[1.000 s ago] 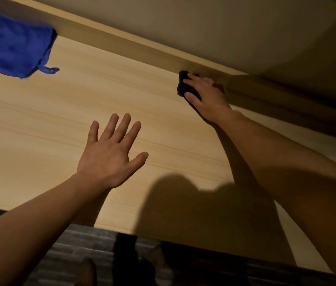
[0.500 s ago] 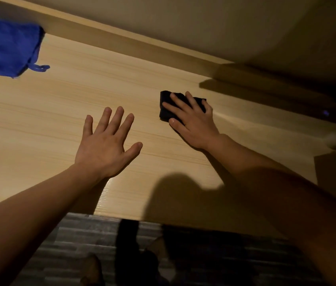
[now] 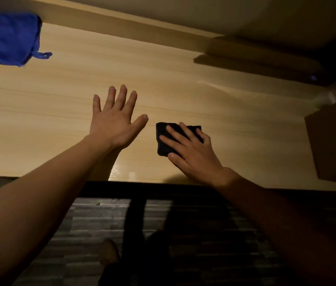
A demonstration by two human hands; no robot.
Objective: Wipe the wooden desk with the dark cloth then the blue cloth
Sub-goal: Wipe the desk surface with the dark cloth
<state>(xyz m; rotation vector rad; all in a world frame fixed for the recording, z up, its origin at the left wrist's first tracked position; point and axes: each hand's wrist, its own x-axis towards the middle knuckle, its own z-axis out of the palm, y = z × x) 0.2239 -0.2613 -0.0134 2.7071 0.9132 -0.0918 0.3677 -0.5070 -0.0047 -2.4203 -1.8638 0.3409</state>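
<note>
The right hand [image 3: 194,153] has slid the dark cloth [image 3: 166,139] away from the back ledge toward the tabletop's [image 3: 59,104] near edge. Two cloths, two hands. Its grip is flat — fingers spread, pressing the folded cloth down. Just left of that cloth the left hand [image 3: 114,120] rests open, empty. The blue cloth [image 3: 6,38] lies far left, untouched.
</note>
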